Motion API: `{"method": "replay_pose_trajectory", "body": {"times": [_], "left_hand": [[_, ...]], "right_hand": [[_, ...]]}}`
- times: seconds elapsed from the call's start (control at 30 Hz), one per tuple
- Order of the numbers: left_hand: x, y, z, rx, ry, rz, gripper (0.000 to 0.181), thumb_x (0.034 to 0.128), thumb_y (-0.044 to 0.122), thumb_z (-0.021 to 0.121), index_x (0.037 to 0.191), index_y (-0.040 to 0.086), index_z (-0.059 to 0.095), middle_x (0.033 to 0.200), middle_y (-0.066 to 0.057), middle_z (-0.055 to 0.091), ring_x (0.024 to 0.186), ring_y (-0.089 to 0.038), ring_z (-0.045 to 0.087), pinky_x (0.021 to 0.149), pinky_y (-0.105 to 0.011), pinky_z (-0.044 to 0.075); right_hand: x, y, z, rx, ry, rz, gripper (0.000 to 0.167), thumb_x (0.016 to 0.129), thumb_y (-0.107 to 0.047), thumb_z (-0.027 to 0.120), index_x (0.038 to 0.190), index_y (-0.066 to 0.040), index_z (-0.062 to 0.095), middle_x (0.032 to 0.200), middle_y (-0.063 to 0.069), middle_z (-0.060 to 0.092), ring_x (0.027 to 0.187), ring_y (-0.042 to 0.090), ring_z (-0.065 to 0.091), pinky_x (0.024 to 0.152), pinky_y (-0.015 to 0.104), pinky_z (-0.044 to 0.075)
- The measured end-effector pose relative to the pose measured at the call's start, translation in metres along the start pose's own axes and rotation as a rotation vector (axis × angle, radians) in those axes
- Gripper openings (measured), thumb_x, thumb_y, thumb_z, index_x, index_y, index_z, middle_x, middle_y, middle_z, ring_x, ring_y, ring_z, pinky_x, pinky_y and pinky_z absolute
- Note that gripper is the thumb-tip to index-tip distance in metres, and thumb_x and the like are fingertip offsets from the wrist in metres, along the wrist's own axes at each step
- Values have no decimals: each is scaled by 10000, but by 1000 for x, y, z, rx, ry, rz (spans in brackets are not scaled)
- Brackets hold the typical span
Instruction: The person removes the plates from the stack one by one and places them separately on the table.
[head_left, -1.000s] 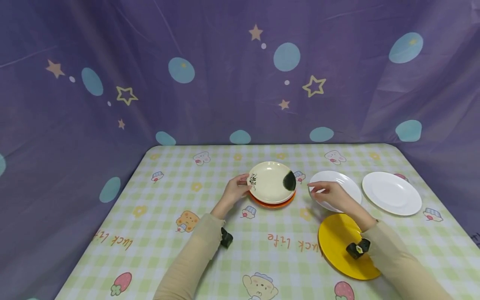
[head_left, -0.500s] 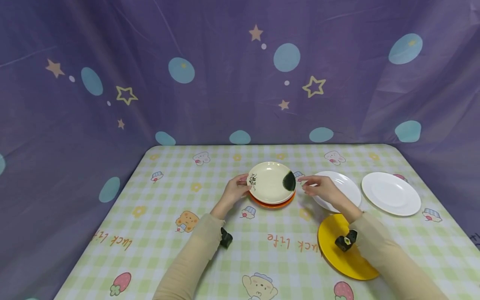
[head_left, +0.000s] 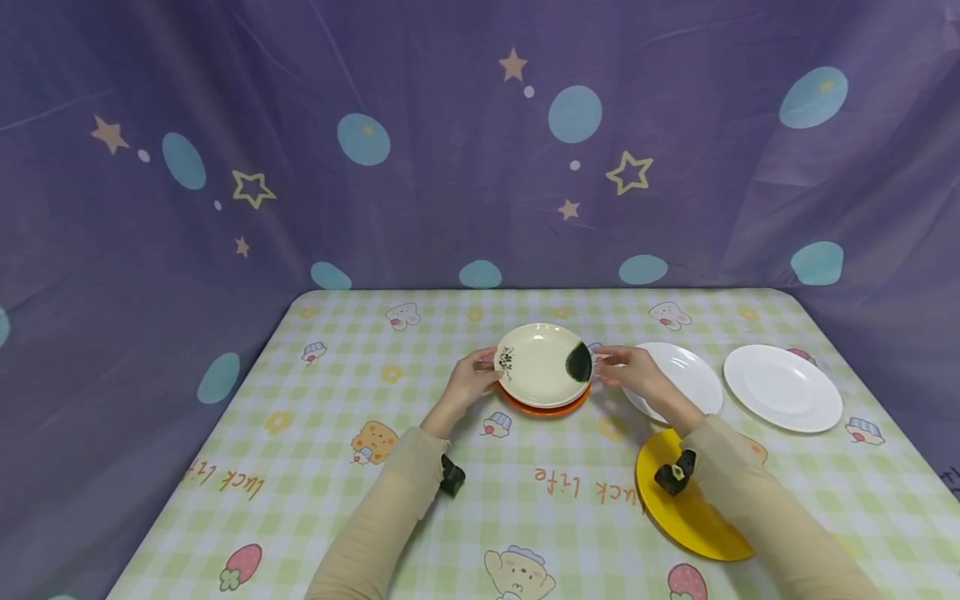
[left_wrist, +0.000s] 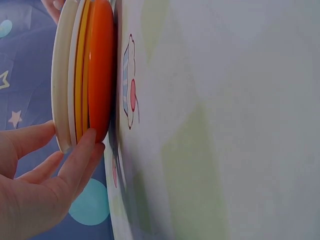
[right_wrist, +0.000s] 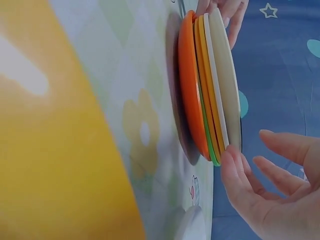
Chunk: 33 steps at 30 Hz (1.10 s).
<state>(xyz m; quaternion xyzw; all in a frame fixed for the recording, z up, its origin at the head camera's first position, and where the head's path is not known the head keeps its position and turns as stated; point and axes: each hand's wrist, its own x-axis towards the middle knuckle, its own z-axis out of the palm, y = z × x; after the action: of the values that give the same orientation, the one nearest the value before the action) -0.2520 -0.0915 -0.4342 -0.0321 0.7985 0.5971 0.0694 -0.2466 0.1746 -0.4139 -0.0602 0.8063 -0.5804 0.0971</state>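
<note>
A stack of several plates stands in the middle of the table. Its top is a cream plate (head_left: pixel 542 367) with a dark green patch and small black marks; white, yellow and green rims lie under it, and an orange plate (left_wrist: pixel 101 70) is lowest. My left hand (head_left: pixel 472 379) holds the stack's left edge, fingertips on the cream rim and along the orange side. At the right edge is my right hand (head_left: pixel 633 372), its fingers spread around the rim. In the right wrist view one fingertip (right_wrist: pixel 230 152) meets or nearly meets the rims; the other fingers are apart from them.
Two white plates lie to the right, one (head_left: pixel 686 383) partly behind my right forearm, the other (head_left: pixel 783 389) farther right. A large yellow plate (head_left: pixel 678 517) lies under my right sleeve. A checked cloth (head_left: pixel 337 517) covers the table, with a purple curtain (head_left: pixel 450 225) behind.
My right hand has moved left from over the near white plate to the right edge of the stack. My left hand and the stack have stayed in place.
</note>
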Motion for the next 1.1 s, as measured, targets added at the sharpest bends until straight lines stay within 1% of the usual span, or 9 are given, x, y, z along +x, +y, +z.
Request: {"method": "replay_pose_trajectory", "body": {"times": [0.13,0.27,0.33,0.53,0.77,0.9,1.0,1.1], "left_hand": [[0,0,0,-7,3,-1,458,807,-24,580,1251,27,480,1070,-177,534,920,-249,561,745,-267,525],[0,0,1,-13,2,2,457,804,-29,578,1248,17,479,1066,-180,538,920,-250,560,742,-269,526],[1,1,1,-17,1,-2,459,803,-31,579,1248,15,477,1068,-179,540,927,-252,560,744,-267,526],[1,1,1,-17,-2,-9,466,799,-29,583,1250,-1,470,1076,-186,538,943,-270,560,745,-267,526],[-1,1,1,8,-6,-8,450,801,-12,593,1238,6,486,1094,-183,534,976,-274,545,751,-268,524],[-2,1,1,15,-9,11,425,797,-16,598,1213,-7,508,1104,-197,536,993,-287,538,749,-275,525],[-2,1,1,14,-10,27,404,788,-23,602,1185,-9,532,1103,-201,541,1001,-292,536,747,-274,525],[-1,1,0,15,-9,46,391,780,-25,609,1167,-14,547,1099,-198,549,1006,-291,534,748,-274,525]], "right_hand": [[3,2,1,18,-2,-3,436,840,4,538,1231,147,409,1044,314,528,693,66,589,687,263,539],[6,3,1,40,-8,9,459,841,5,540,1250,145,385,1065,325,508,722,86,596,698,258,536],[7,3,2,62,-7,16,473,834,21,539,1258,147,370,1048,320,504,721,90,594,709,266,535],[11,4,8,159,6,60,507,805,67,543,1267,148,350,981,225,504,683,97,581,740,303,531],[14,5,11,83,47,111,519,787,37,599,1254,129,392,940,176,520,658,63,540,672,257,540],[16,6,11,10,77,110,502,773,13,622,1230,110,439,900,143,529,637,55,529,630,227,535],[16,6,12,-14,83,103,493,770,9,621,1222,107,451,875,124,508,607,57,541,627,254,541],[16,5,13,42,70,122,507,775,36,606,1242,110,424,854,120,476,569,82,571,651,324,548]]}}
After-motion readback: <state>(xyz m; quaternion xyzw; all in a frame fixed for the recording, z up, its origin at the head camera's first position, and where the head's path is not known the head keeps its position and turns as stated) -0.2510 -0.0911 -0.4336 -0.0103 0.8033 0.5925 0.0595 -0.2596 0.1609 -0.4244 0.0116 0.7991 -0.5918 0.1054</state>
